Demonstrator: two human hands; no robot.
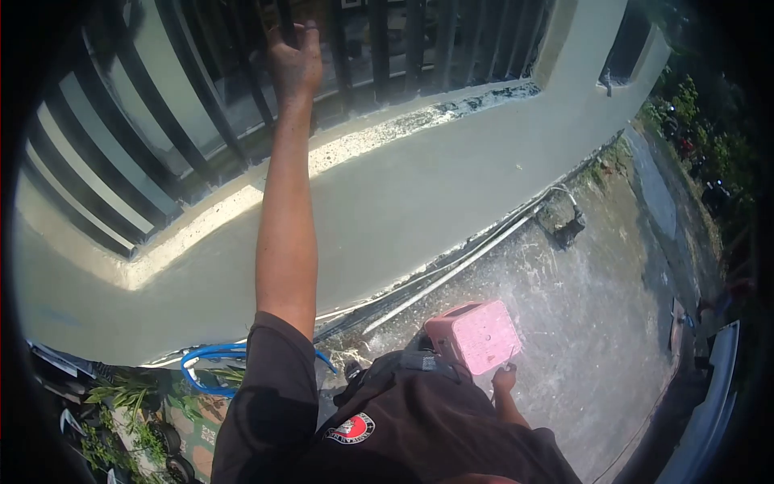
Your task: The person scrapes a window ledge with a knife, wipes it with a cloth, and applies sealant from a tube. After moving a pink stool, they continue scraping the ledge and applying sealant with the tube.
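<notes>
My left arm reaches up to the window, and my left hand (297, 64) is closed around one of the dark vertical bars (379, 52). Low on the right side of my body, my right hand (504, 377) is closed beside the near edge of a pink plastic stool (487, 335). A thin thing seems to stick out from its fingers, too small to name. The stool stands on the concrete ground, close to my legs.
A grey wall (403, 210) with a rough sill (355, 149) runs below the window. White pipes (451, 274) lie along its base. A blue hose (214, 352) and plants (121, 395) are at lower left. A dark lump (562, 219) sits near the wall.
</notes>
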